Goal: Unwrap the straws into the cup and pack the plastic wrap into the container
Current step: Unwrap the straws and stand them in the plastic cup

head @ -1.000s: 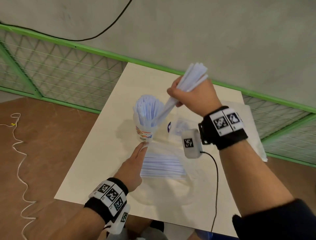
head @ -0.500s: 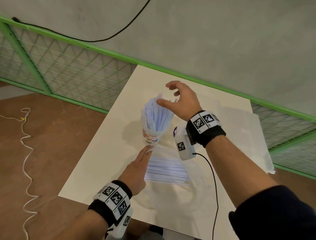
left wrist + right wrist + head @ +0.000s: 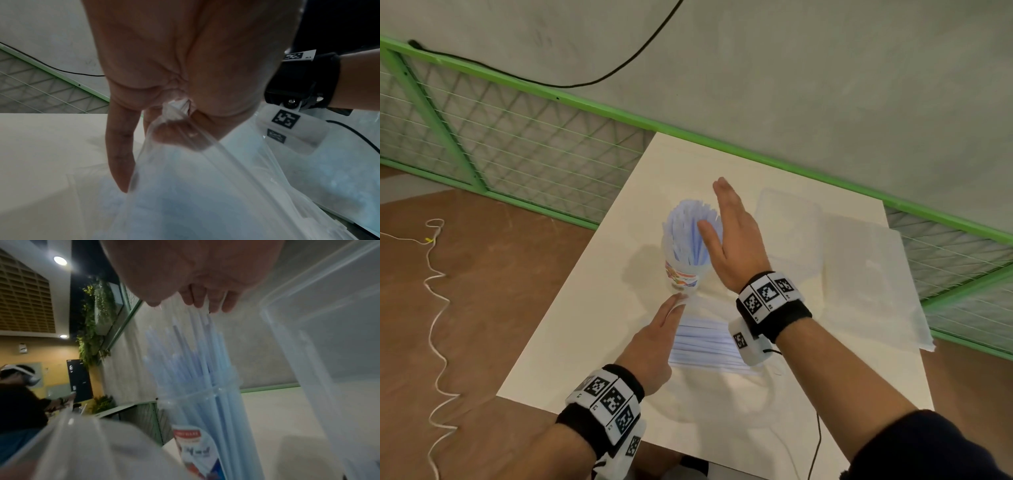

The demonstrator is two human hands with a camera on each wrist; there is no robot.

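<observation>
A clear printed cup (image 3: 683, 277) stands mid-table, full of pale blue straws (image 3: 688, 233). My right hand (image 3: 722, 212) is flat with straight fingers against the right side of the straw tops and holds nothing. The right wrist view shows its fingertips (image 3: 205, 303) just above the straws (image 3: 195, 361) in the cup (image 3: 205, 418). My left hand (image 3: 664, 325) reaches toward the cup's base. In the left wrist view its thumb and a finger pinch the clear plastic wrap (image 3: 205, 178). That wrap (image 3: 705, 342) lies on the table with more straws inside.
A clear plastic container (image 3: 791, 233) sits right of the cup, and its lid (image 3: 869, 274) lies further right, over the table's edge. A green mesh fence (image 3: 517, 147) runs behind the white table (image 3: 585, 325). A black cable (image 3: 815, 445) hangs off my right wrist.
My right hand let a bunch of straws drop into the cup, then opened and went flat beside the straw tops. My left hand stayed on the wrap.
</observation>
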